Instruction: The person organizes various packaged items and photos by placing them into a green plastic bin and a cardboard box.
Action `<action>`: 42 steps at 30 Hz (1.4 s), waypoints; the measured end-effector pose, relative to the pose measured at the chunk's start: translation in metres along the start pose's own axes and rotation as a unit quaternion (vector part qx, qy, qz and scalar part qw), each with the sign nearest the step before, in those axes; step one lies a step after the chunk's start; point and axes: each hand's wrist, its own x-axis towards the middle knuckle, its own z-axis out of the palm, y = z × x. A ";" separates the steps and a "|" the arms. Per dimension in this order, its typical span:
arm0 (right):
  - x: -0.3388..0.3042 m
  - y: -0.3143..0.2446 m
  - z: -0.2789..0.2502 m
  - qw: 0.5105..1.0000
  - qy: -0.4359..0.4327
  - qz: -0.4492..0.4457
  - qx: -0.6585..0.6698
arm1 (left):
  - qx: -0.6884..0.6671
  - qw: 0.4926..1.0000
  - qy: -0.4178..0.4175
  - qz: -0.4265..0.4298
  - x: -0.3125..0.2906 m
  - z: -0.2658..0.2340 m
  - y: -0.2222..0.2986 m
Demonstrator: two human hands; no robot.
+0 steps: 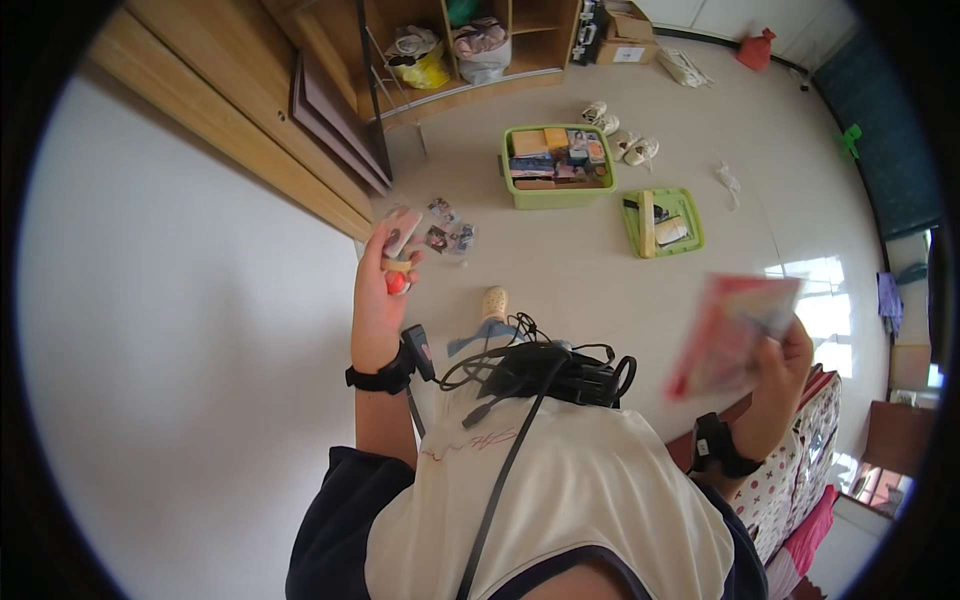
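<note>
My left hand, raised beside the white wall, is closed around several small things. A pale pink flat piece sticks up from it, with a tan band-like thing below and a small red and white round thing at the fingers. Over at the right, my right hand grips a flat packet with red edges, smeared by motion. Past my left hand, several picture cards lie on the floor. A green storage box packed with boxes and cards stands farther ahead.
The box's green lid lies beside it with a few items on it. Shoes stand behind. A wooden cabinet is at the back, a patterned bed at the right. Black cables hang at my waist.
</note>
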 end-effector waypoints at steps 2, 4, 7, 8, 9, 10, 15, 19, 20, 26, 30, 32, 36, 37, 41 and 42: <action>-0.002 0.007 0.006 1.000 -0.003 0.002 0.005 | 0.001 1.000 -0.005 -0.006 -0.001 0.007 0.002; 0.000 0.011 0.003 0.956 -0.122 -0.098 0.247 | -0.018 0.999 -0.036 0.012 -0.002 0.006 -0.001; 0.036 0.005 0.014 0.622 -0.427 -0.147 0.640 | -0.058 0.997 -0.044 0.013 0.006 -0.004 0.000; 0.034 0.004 0.018 0.736 -0.345 -0.127 0.568 | -0.082 0.996 -0.043 0.011 0.011 -0.003 0.003; 0.032 0.004 0.021 0.832 -0.272 -0.086 0.476 | -0.084 0.995 -0.050 0.015 0.014 -0.003 0.005; 0.035 0.005 0.030 0.935 -0.181 -0.036 0.302 | -0.086 0.995 -0.046 0.017 0.015 -0.002 0.006; 0.077 0.030 0.069 0.989 -0.058 0.003 -0.134 | 0.014 0.998 -0.007 0.054 0.031 0.018 0.012; 0.095 0.039 0.094 0.998 -0.032 0.059 0.013 | 0.070 0.993 -0.064 0.072 0.053 0.017 0.014; 0.104 0.045 0.102 0.996 -0.035 0.072 0.045 | 0.084 0.993 -0.046 0.063 0.061 0.016 0.016; 0.170 0.043 0.161 0.982 -0.098 0.110 0.118 | 0.135 0.988 -0.061 0.050 0.120 0.030 0.042; 0.206 0.054 0.193 0.985 -0.056 0.126 0.104 | 0.251 0.952 -0.175 -0.003 0.146 0.045 0.062; 0.220 0.066 0.208 0.982 -0.043 0.153 0.101 | 0.265 0.924 -0.272 -0.055 0.164 0.058 0.062; 0.252 0.074 0.245 0.973 -0.031 0.181 0.137 | 0.256 0.861 -0.419 -0.132 0.191 0.107 0.079; 0.263 0.071 0.257 0.969 -0.046 0.189 0.151 | 0.281 0.854 -0.423 -0.112 0.199 0.119 0.084; 0.307 0.073 0.281 0.962 -0.085 0.193 0.173 | 0.323 0.864 -0.376 -0.092 0.235 0.137 0.080; 0.321 0.074 0.282 0.959 -0.094 0.197 0.180 | 0.327 0.869 -0.359 -0.091 0.243 0.143 0.078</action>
